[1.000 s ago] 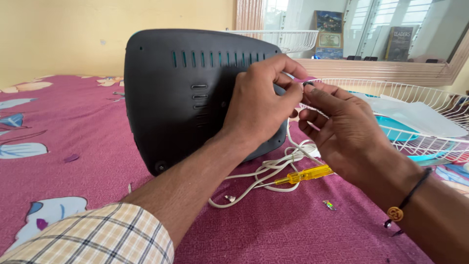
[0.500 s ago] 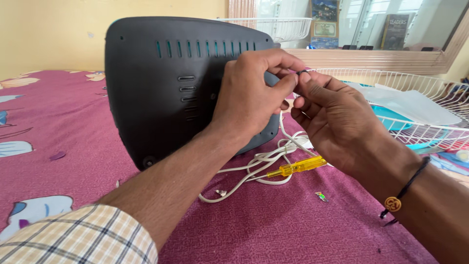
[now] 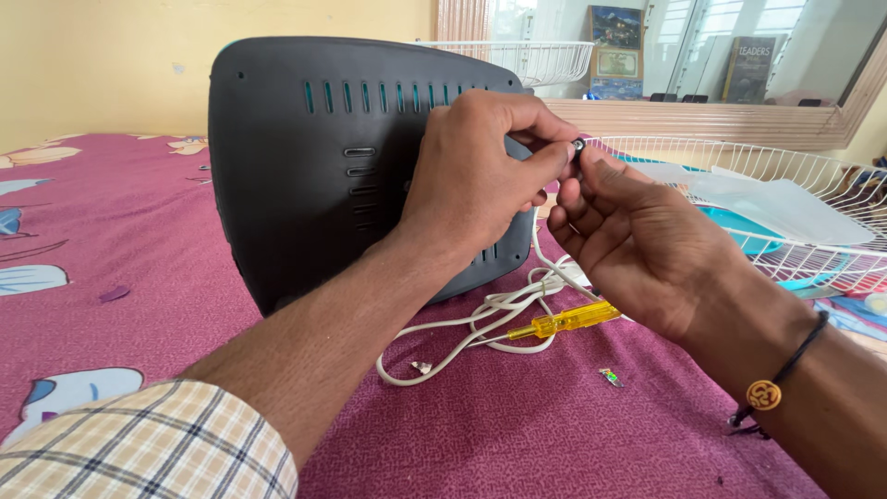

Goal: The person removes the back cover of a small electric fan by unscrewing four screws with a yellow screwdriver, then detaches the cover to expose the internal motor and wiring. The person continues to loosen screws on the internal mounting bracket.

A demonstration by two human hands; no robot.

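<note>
At three o'clock, the white wire basket (image 3: 785, 259) held a blue plate (image 3: 739, 226) under clear plastic. Both hands, left (image 3: 471, 185) and right (image 3: 637, 240), pinched a small dark part (image 3: 578, 146), slightly lower than before, beside the black housing (image 3: 323, 166).

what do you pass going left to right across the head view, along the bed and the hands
checked sleeve → dark plastic housing → left hand → small dark part pinched between both hands → right hand → black wrist cord → white wire basket
</note>
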